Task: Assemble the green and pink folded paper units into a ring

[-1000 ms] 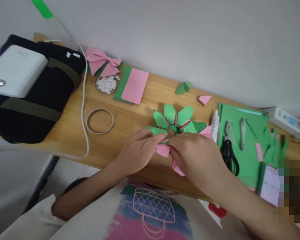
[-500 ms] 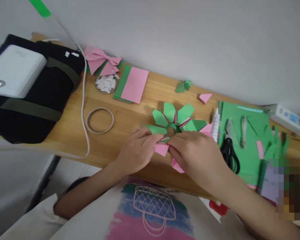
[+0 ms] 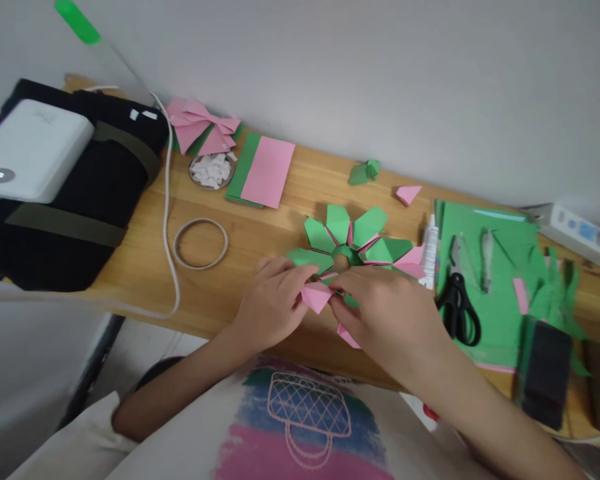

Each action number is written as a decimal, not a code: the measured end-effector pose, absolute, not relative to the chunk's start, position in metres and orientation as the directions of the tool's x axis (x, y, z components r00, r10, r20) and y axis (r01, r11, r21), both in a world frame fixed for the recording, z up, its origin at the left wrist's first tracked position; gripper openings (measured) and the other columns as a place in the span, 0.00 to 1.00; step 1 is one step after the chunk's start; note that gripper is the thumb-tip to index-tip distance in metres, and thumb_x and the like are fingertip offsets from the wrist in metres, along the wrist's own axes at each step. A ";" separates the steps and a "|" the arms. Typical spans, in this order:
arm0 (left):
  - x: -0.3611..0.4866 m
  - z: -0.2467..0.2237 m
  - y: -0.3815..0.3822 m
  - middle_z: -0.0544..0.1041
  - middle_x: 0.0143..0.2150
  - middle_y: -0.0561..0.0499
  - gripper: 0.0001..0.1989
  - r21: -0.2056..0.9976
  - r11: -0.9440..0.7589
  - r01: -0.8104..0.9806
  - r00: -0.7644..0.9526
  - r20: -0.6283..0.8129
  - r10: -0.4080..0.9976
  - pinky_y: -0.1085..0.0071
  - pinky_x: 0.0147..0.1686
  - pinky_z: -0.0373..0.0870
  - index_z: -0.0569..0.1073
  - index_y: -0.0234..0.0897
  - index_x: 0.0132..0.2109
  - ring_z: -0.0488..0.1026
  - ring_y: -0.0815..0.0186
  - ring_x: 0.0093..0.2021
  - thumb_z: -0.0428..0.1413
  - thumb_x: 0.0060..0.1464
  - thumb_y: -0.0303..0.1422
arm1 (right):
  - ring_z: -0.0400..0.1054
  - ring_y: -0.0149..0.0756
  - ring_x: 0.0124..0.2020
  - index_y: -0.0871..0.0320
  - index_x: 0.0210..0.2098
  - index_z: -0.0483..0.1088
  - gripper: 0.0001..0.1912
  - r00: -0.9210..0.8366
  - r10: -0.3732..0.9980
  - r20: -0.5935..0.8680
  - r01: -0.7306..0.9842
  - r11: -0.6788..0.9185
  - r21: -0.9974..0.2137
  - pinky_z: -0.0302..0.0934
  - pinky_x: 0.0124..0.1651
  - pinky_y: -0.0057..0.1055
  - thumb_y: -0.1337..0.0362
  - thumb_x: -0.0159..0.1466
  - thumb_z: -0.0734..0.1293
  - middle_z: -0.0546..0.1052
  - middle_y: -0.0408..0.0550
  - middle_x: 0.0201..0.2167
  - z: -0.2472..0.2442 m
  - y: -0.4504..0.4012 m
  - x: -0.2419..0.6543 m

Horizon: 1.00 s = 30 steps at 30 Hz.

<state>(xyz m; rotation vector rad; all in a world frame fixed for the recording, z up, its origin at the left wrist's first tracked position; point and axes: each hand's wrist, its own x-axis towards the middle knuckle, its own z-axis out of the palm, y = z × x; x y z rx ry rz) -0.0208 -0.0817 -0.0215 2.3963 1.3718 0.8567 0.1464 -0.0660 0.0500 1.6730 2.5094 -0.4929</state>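
- Pale wall [image 3: 300,73] backs a wooden table [image 3: 260,230]; through the head camera I see both hands at its near edge, around the middle.
- Folded paper flower [image 3: 337,223], green and pink, sits in front of me with its petals fanned about an open centre; its near side is partly hidden by the fingers.
- Between the hands I have its pink flap [image 3: 317,295]: my left hand [image 3: 275,300] pinches the left edge, my right hand [image 3: 393,303] the right edge, with some fingertips out of sight.
- I judge the paper very light, dry and not slippery, crisp along creases but soft across flat faces, so it would dent or tear under a hard squeeze.
- I'd hold it by the doubled folds near the centre, lightly, and spare the petal tips.
- Right of it lie a glue tube [image 3: 430,253] and black-handled scissors [image 3: 460,310].
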 end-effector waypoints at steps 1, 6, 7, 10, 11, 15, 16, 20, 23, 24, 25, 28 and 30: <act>-0.021 -0.022 -0.082 0.76 0.33 0.49 0.11 0.489 -0.518 0.702 0.383 0.354 0.853 0.65 0.36 0.63 0.70 0.35 0.45 0.72 0.61 0.36 0.50 0.56 0.24 | 0.75 0.45 0.29 0.57 0.30 0.76 0.02 -0.404 0.893 -0.198 0.899 0.348 -0.266 0.59 0.25 0.34 0.69 0.56 0.71 0.80 0.46 0.28 0.048 -0.068 0.149; -0.022 -0.021 -0.083 0.76 0.33 0.49 0.11 0.470 -0.481 0.740 0.356 0.334 0.873 0.64 0.35 0.62 0.72 0.36 0.44 0.71 0.60 0.35 0.50 0.55 0.24 | 0.75 0.46 0.36 0.61 0.41 0.74 0.19 -0.399 0.914 0.071 0.793 0.383 -0.475 0.68 0.37 0.40 0.62 0.51 0.77 0.80 0.50 0.36 0.038 -0.082 0.164; -0.022 -0.020 -0.083 0.76 0.32 0.49 0.11 0.464 -0.476 0.747 0.351 0.334 0.875 0.64 0.35 0.62 0.72 0.36 0.43 0.71 0.59 0.35 0.50 0.55 0.24 | 0.75 0.46 0.37 0.61 0.42 0.73 0.21 -0.372 0.923 0.096 0.786 0.369 -0.497 0.68 0.38 0.41 0.61 0.51 0.77 0.80 0.51 0.37 0.036 -0.086 0.166; -0.019 -0.020 -0.082 0.76 0.31 0.48 0.11 0.467 -0.475 0.746 0.357 0.321 0.877 0.64 0.33 0.62 0.72 0.35 0.44 0.71 0.58 0.34 0.50 0.54 0.24 | 0.73 0.47 0.41 0.63 0.47 0.71 0.23 -0.294 0.948 0.118 0.786 0.310 -0.535 0.68 0.41 0.43 0.60 0.54 0.75 0.79 0.54 0.40 0.026 -0.096 0.163; -0.019 -0.020 -0.082 0.77 0.32 0.47 0.12 0.474 -0.480 0.738 0.364 0.319 0.875 0.64 0.33 0.62 0.72 0.34 0.44 0.71 0.58 0.34 0.49 0.54 0.24 | 0.72 0.48 0.42 0.64 0.48 0.70 0.23 -0.270 0.955 0.119 0.794 0.291 -0.534 0.68 0.42 0.44 0.61 0.55 0.74 0.79 0.55 0.41 0.022 -0.099 0.159; -0.017 -0.023 -0.081 0.78 0.34 0.47 0.11 0.493 -0.483 0.724 0.370 0.312 0.875 0.62 0.33 0.63 0.72 0.34 0.44 0.72 0.58 0.34 0.49 0.55 0.24 | 0.70 0.52 0.42 0.63 0.49 0.70 0.20 -0.180 0.978 0.104 0.844 0.208 -0.494 0.65 0.43 0.49 0.71 0.57 0.68 0.79 0.54 0.40 0.009 -0.103 0.139; -0.018 -0.023 -0.081 0.78 0.34 0.47 0.11 0.496 -0.474 0.727 0.364 0.306 0.880 0.62 0.33 0.63 0.72 0.34 0.44 0.72 0.57 0.34 0.49 0.55 0.24 | 0.70 0.52 0.41 0.62 0.48 0.71 0.18 -0.162 0.982 0.093 0.854 0.187 -0.485 0.65 0.42 0.49 0.72 0.57 0.66 0.79 0.53 0.38 0.007 -0.102 0.136; -0.022 -0.025 -0.085 0.77 0.33 0.48 0.11 0.532 -0.444 0.721 0.334 0.295 0.895 0.63 0.34 0.63 0.71 0.35 0.45 0.73 0.59 0.34 0.50 0.55 0.24 | 0.71 0.51 0.39 0.58 0.40 0.75 0.14 -0.143 0.988 0.054 0.868 0.151 -0.473 0.64 0.40 0.45 0.75 0.59 0.62 0.80 0.51 0.36 0.005 -0.098 0.133; -0.027 -0.027 -0.091 0.76 0.31 0.50 0.13 0.616 -0.401 0.678 0.302 0.263 0.916 0.64 0.36 0.65 0.70 0.36 0.48 0.72 0.61 0.33 0.53 0.54 0.25 | 0.72 0.46 0.40 0.58 0.39 0.76 0.15 -0.176 0.984 0.013 0.865 0.161 -0.475 0.63 0.42 0.41 0.77 0.60 0.60 0.80 0.51 0.37 0.009 -0.095 0.137; -0.029 -0.028 -0.093 0.76 0.31 0.51 0.14 0.659 -0.372 0.653 0.293 0.233 0.927 0.65 0.37 0.66 0.69 0.36 0.49 0.72 0.62 0.33 0.54 0.54 0.27 | 0.72 0.45 0.39 0.58 0.39 0.76 0.15 -0.197 0.980 0.004 0.863 0.175 -0.474 0.63 0.43 0.40 0.77 0.60 0.61 0.80 0.51 0.37 0.011 -0.094 0.139; -0.030 -0.029 -0.095 0.76 0.32 0.52 0.15 0.703 -0.338 0.626 0.288 0.194 0.938 0.65 0.37 0.66 0.69 0.37 0.50 0.72 0.63 0.33 0.56 0.54 0.28 | 0.73 0.43 0.39 0.58 0.39 0.76 0.15 -0.222 0.975 -0.001 0.858 0.195 -0.475 0.63 0.43 0.37 0.77 0.61 0.61 0.80 0.50 0.36 0.014 -0.094 0.140; -0.033 -0.031 -0.104 0.77 0.37 0.50 0.16 0.794 -0.257 0.551 0.306 0.095 0.947 0.65 0.39 0.68 0.69 0.37 0.51 0.73 0.63 0.35 0.56 0.54 0.27 | 0.73 0.37 0.38 0.57 0.38 0.76 0.15 -0.321 0.947 -0.017 0.833 0.274 -0.481 0.62 0.42 0.32 0.77 0.62 0.61 0.80 0.47 0.34 0.023 -0.094 0.142; -0.035 -0.032 -0.111 0.77 0.39 0.49 0.17 0.819 -0.250 0.516 0.322 0.085 0.943 0.66 0.39 0.68 0.70 0.38 0.51 0.73 0.63 0.37 0.55 0.54 0.26 | 0.72 0.36 0.36 0.57 0.38 0.76 0.14 -0.387 0.921 -0.048 0.820 0.320 -0.474 0.62 0.40 0.31 0.77 0.62 0.61 0.79 0.47 0.33 0.029 -0.097 0.143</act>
